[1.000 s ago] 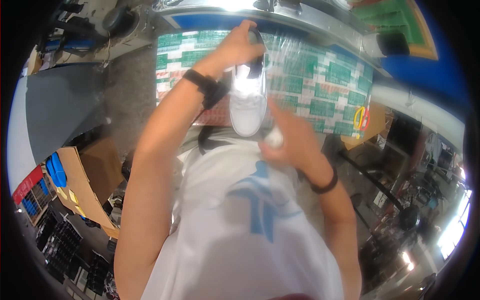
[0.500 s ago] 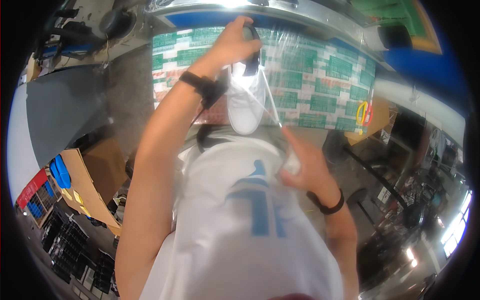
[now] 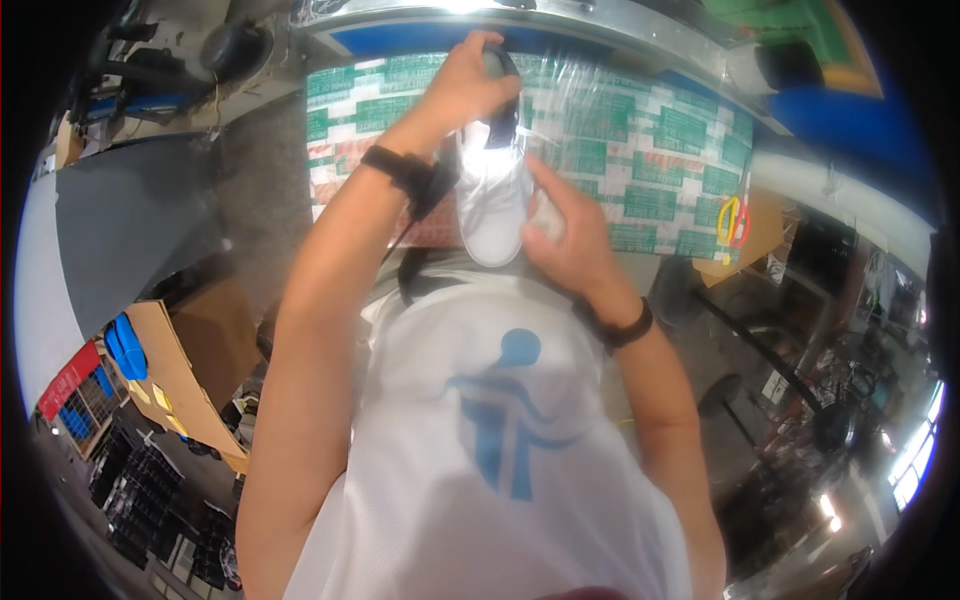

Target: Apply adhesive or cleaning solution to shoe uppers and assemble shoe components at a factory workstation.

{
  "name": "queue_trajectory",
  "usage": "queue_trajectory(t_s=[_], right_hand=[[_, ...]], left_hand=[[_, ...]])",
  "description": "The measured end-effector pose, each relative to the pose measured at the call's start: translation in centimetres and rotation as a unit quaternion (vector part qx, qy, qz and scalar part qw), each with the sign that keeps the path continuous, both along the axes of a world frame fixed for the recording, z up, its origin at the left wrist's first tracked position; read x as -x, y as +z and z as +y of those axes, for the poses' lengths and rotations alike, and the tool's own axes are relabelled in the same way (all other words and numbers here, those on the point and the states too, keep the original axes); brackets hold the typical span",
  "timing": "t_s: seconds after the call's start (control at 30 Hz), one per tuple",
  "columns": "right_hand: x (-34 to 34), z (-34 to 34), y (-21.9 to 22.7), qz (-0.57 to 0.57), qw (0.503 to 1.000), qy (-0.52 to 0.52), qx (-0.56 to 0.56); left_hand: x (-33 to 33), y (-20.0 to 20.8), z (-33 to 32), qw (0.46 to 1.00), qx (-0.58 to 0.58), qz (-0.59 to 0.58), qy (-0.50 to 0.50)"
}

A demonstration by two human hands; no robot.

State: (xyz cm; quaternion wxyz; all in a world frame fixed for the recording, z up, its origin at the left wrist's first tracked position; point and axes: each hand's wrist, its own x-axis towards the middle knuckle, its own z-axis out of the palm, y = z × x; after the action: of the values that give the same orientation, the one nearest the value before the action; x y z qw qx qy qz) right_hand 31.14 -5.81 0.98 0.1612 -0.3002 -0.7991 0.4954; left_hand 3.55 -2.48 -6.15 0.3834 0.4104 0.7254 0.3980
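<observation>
A white lace-up shoe [image 3: 493, 222] lies with its toe toward me, its dark lining [image 3: 502, 125] showing at the opening. My left hand [image 3: 470, 88] is closed round its heel end at the far side. My right hand [image 3: 572, 230] is at the right side of the shoe, index fingertip by the laces and thumb near the toe. Thumb and index stand apart; the other fingers are curled and partly hidden. Glare washes out the white laces [image 3: 490, 180], and a short piece sticks out to the right. A dark band circles each wrist.
The shoe lies on a surface with a green-and-white printed cover [image 3: 640, 160] under clear film. Yellow and red loops, like scissors handles [image 3: 733, 222], lie at its right edge. A metal-edged structure [image 3: 640, 30] runs along the back. A cardboard box [image 3: 180, 370] stands at left.
My right hand has moved up and left to the side of the shoe. The lace it had drawn taut toward me no longer stretches out. My left hand keeps its hold.
</observation>
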Motion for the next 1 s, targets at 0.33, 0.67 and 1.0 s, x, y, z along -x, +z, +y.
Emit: queue_trajectory(t_s=[0.33,0.67,1.0], right_hand=[[-1.7,-2.7,2.0,-0.079,0.970,0.075,-0.218],[1.3,-3.0,3.5,-0.014,0.968,0.092,-0.233],[5.8,-4.2,-0.3,0.004,0.976,0.047,-0.212]], left_hand=[[0.0,0.3,-0.1,0.999,0.008,0.045,-0.013],[-0.8,-0.2,0.1,0.994,-0.040,0.103,0.007],[-0.7,0.7,0.2,0.994,-0.022,0.105,-0.005]])
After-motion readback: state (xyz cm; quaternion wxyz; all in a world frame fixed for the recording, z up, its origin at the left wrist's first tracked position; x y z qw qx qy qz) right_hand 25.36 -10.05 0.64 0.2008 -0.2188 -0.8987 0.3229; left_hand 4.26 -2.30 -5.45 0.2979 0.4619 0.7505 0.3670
